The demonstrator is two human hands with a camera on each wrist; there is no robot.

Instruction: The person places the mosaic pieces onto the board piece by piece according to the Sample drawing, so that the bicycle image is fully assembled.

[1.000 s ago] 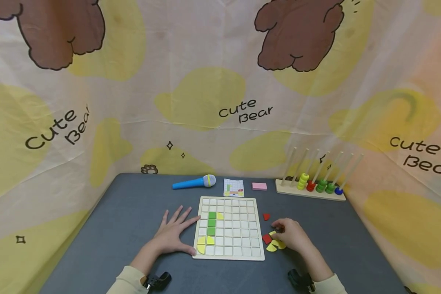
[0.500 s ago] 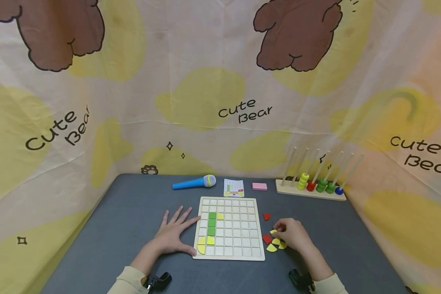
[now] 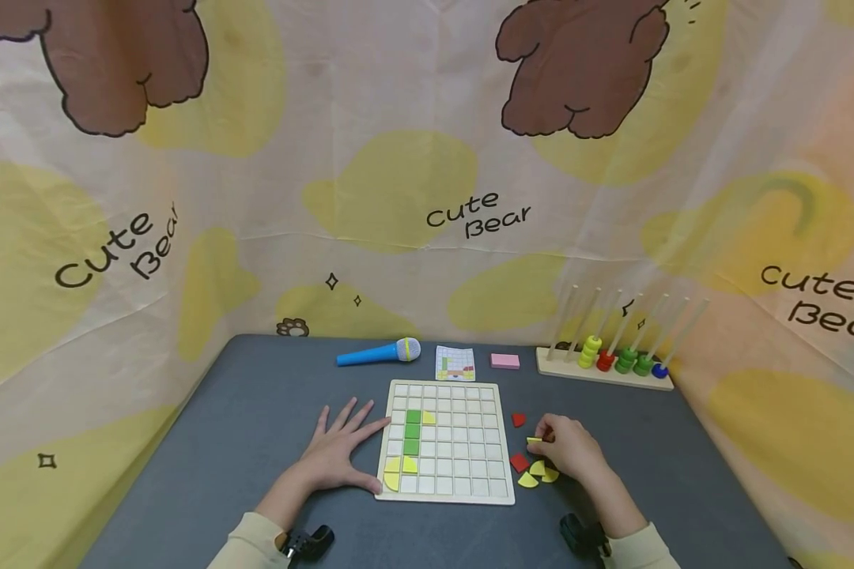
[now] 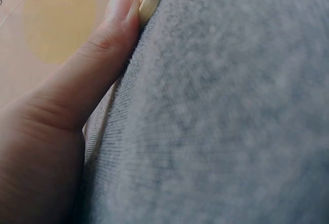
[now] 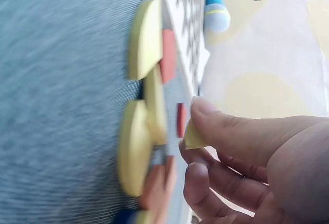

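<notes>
- Closest to the person, cream sleeves (image 3: 249, 543) reached over the grey table (image 3: 221, 450).
- The left hand (image 3: 334, 458) lay flat with its fingers spread, gripping nothing; its thumb touched the pale grid board (image 3: 444, 499) by the near-left corner, its forefinger the left edge.
- Just off the board's right edge lay a few loose yellow pieces (image 3: 528, 480), with a red square (image 3: 519, 462) just beside them.
- A little farther off, the right hand (image 3: 569, 446) pinched one yellow piece (image 3: 534, 439) between thumb and fingers, between the loose heap and a red piece (image 3: 518, 420).
- On the board, toward its left edge, sat a column of green squares (image 3: 412, 431) and several yellow inlays (image 3: 409, 465).
- Along the table's far edge were a blue microphone (image 3: 370, 355), a printed card (image 3: 455, 363) and a pink block (image 3: 504, 361), with a bead stand (image 3: 555, 362) in the far-right corner.
- The pinched piece looked small enough to slip or twist if the thumb eased; a low knuckle could scatter the heap, and a nudge from the left thumb could skew the board.
- The head view gave that piece only as a thin strip; the right wrist view showed the thumb pressed on it. That view also caught reddish shapes and something dark blue past the heap, too blurred for me to name. Only the left wrist view showed the thumb close against the board's side.
</notes>
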